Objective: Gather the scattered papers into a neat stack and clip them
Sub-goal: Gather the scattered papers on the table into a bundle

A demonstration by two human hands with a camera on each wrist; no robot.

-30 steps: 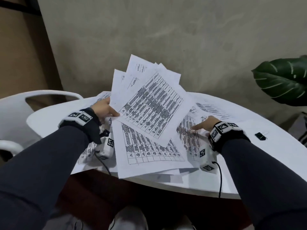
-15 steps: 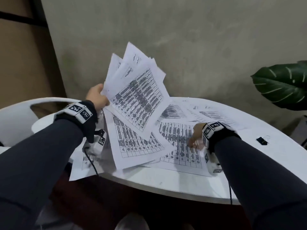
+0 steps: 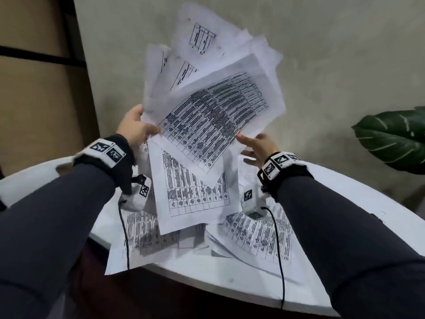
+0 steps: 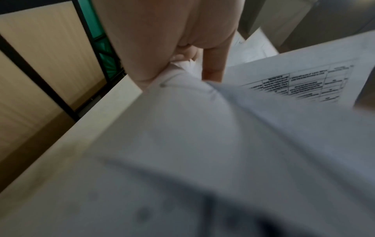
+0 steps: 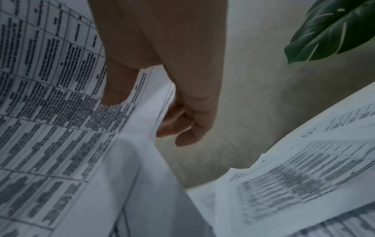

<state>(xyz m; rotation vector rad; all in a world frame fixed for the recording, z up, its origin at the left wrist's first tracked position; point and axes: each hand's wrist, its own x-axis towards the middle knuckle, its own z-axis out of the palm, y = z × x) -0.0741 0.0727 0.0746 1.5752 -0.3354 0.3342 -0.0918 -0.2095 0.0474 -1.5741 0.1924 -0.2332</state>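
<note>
Left hand [image 3: 135, 127] pinches a fanned bunch of papers [image 3: 213, 107] up off the worktop [image 3: 358, 217]; right hand [image 3: 257, 146] grips its right edge, thumb in front. More sheets [image 3: 257, 233] lie underneath.

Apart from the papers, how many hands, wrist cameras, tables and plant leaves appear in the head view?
Hands: 2 (left hand, right hand)
Wrist cameras: 2 (left wrist camera, right wrist camera)
Table: 1
Plant leaf: 1
Total: 6
</note>
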